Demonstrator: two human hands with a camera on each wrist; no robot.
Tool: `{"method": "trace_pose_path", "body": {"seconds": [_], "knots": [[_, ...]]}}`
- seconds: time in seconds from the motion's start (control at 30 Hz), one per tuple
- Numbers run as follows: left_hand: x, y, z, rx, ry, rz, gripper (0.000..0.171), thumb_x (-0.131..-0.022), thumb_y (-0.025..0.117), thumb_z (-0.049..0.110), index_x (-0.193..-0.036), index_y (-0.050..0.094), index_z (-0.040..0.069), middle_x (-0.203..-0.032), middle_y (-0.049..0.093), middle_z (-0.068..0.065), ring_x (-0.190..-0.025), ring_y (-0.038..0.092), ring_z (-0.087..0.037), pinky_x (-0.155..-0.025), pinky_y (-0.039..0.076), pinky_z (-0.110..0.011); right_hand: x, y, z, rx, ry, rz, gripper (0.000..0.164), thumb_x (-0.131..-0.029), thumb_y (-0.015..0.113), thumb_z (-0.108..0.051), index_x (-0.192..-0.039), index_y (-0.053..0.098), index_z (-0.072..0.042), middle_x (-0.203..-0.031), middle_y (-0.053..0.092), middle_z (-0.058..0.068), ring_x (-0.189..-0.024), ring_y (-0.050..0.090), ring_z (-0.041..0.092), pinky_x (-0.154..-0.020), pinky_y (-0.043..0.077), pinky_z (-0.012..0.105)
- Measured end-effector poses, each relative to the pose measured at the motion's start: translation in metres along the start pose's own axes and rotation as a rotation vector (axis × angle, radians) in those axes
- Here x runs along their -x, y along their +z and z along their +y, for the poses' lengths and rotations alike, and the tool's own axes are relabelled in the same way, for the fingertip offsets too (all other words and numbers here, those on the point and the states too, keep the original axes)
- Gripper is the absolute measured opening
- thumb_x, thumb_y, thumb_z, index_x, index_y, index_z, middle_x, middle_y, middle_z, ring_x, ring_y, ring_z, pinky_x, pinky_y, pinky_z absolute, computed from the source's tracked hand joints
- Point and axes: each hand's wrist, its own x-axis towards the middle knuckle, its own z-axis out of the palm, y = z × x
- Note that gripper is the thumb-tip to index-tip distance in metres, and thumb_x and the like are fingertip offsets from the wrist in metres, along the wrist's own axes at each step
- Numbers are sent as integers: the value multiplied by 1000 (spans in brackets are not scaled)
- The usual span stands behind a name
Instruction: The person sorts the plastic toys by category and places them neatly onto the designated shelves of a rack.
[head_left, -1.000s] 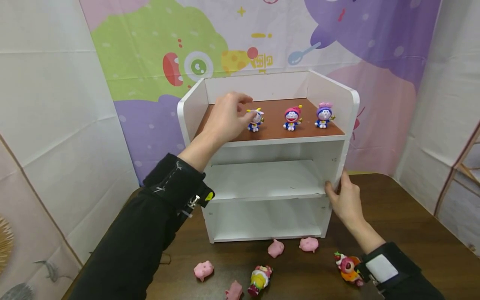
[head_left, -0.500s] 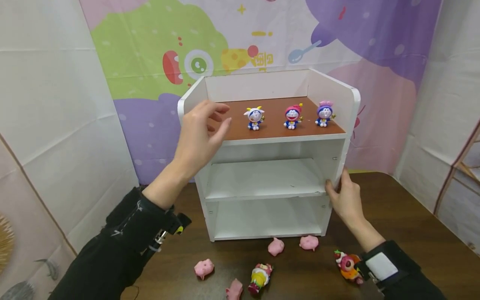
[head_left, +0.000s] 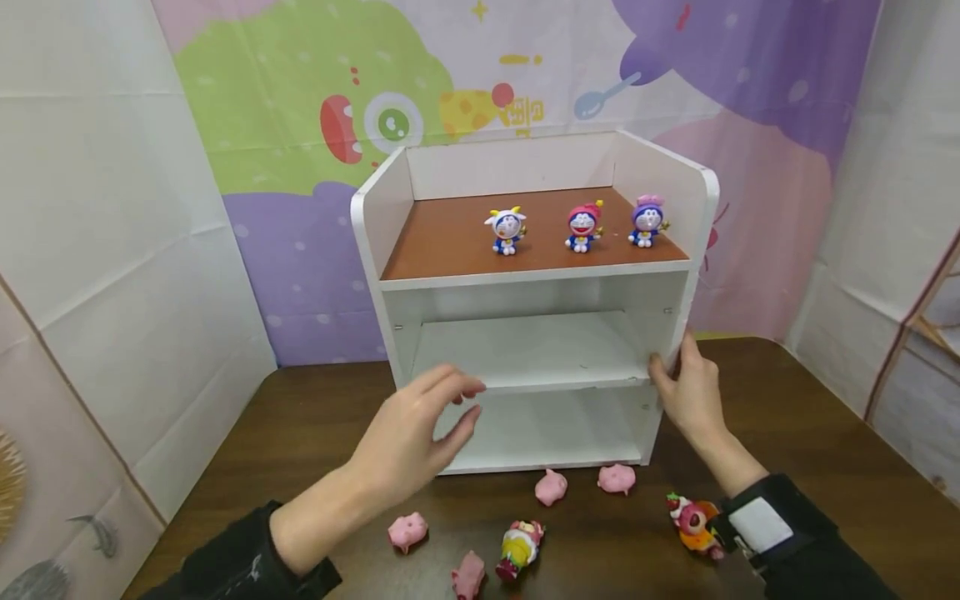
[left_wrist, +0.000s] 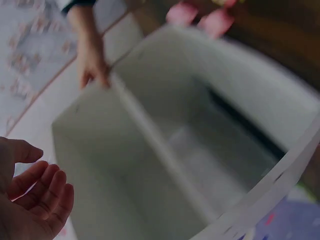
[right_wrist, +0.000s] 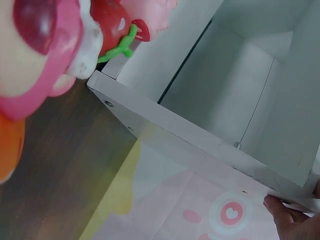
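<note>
The left hand [head_left: 412,433] has lowered, thumb and fingers apart; the right hand [head_left: 692,398] grips the white, brown-topped shelf [head_left: 525,350].

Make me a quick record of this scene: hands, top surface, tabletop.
Left hand: holds nothing, fingers loosely curled
Right hand: grips the right side of the white shelf unit
Top surface: three figurines standing, hats white, red, purple
Tabletop: four pink pigs, yellow-clad figurine, orange-and-pink figurine
</note>
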Motion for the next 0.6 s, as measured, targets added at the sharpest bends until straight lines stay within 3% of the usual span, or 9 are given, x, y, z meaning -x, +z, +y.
{"method": "trace_pose_path", "body": {"seconds": [0.2, 0.4, 0.6], "knots": [[45, 25, 9, 22, 15, -128, 18, -75, 65, 4, -92, 60, 8, -88, 56, 4, -79, 55, -7, -66, 45, -17, -1, 1, 0, -10, 3, -13, 38, -79, 56, 0, -114, 42, 8, -91, 57, 33, -75, 57, 43, -56, 45, 53], [76, 40, 11, 69, -29, -216, 17, -73, 67, 5, -88, 60, 9, -88, 54, 6, -77, 53, -4, -65, 43, -12, 1, 1, 1, -13, 8, -9, 39, -79, 57, 1, -114, 42, 8, -92, 57, 33, -77, 57, 44, -57, 45, 54], [105, 54, 8, 114, -12, -307, 19, -70, 69, 8, -88, 62, 7, -88, 55, 4, -81, 53, -6, -70, 41, -12, 1, 1, 1, -19, 5, -12, 39, -79, 56, 1, -115, 42, 8, -94, 57, 33, -79, 57, 44, -58, 45, 54]]}}
